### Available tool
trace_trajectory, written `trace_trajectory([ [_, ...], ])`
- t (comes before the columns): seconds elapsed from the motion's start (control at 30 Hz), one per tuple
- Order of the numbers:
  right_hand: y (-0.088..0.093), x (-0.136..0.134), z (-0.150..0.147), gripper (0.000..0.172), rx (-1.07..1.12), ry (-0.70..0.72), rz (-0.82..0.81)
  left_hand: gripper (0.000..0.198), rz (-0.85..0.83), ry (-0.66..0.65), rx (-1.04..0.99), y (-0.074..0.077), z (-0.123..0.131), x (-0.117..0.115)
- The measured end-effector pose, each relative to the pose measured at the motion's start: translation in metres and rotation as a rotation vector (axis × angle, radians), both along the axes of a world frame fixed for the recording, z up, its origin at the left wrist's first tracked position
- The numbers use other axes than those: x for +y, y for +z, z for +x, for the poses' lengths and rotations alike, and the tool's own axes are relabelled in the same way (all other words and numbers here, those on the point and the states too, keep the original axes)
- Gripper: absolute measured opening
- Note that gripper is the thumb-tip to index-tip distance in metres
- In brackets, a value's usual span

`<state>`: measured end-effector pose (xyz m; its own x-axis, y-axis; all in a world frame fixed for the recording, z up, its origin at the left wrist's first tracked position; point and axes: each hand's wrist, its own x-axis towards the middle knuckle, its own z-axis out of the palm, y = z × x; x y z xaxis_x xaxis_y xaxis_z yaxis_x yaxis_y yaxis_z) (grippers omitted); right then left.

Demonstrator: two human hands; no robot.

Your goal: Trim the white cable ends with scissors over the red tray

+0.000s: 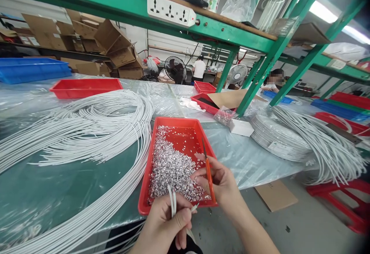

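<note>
My left hand point(166, 223) is closed around the ends of thin white wires point(172, 202), which stick up between thumb and fingers at the table's near edge. My right hand point(216, 182) grips an orange-handled tool point(208, 177), its metal tip pointing up over a red tray point(185, 132). The fingertips of that hand rest on a heap of small silver metal pieces point(172, 167) that fills the tray's left and near part. Both hands sit close together at the tray's front rim.
A large coil of white wire point(86, 130) covers the plastic-sheeted table on the left. Another white wire bundle point(303, 138) lies right, beside a small white box point(241, 127). Red trays point(85, 87), a blue bin point(31, 69), green shelf posts point(257, 80) and other people stand beyond.
</note>
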<state>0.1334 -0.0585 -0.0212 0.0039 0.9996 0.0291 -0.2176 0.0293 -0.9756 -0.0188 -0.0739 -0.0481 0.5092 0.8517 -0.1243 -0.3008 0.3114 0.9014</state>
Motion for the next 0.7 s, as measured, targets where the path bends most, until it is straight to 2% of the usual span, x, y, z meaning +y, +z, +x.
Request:
trace_trajectory([
  [0.07,0.0,0.005,0.007,0.07,-0.01,-0.097,-0.02,0.052,0.033,0.055,0.07,0.004,0.001,-0.001],
  [0.17,-0.004,0.011,0.014,0.065,-0.083,-0.224,0.036,0.052,0.039,0.14,0.112,0.007,0.004,-0.002],
  [0.33,-0.018,0.018,0.02,0.05,-0.306,-0.281,0.151,0.046,0.095,0.232,0.113,0.007,0.006,0.004],
  [0.43,-0.019,0.014,0.015,0.028,-0.295,-0.223,0.143,0.045,0.093,0.252,0.107,0.007,0.003,0.01],
  [0.57,-0.016,0.001,0.001,0.025,-0.255,-0.017,0.029,0.042,0.099,0.219,0.089,0.007,0.001,0.015],
  [0.63,-0.016,-0.003,-0.005,0.02,-0.288,0.018,0.063,0.04,0.126,0.187,0.08,0.005,0.0,0.016],
  [0.7,-0.017,-0.005,-0.008,0.024,-0.325,0.003,0.096,0.036,0.16,0.165,0.083,0.003,-0.001,0.018],
])
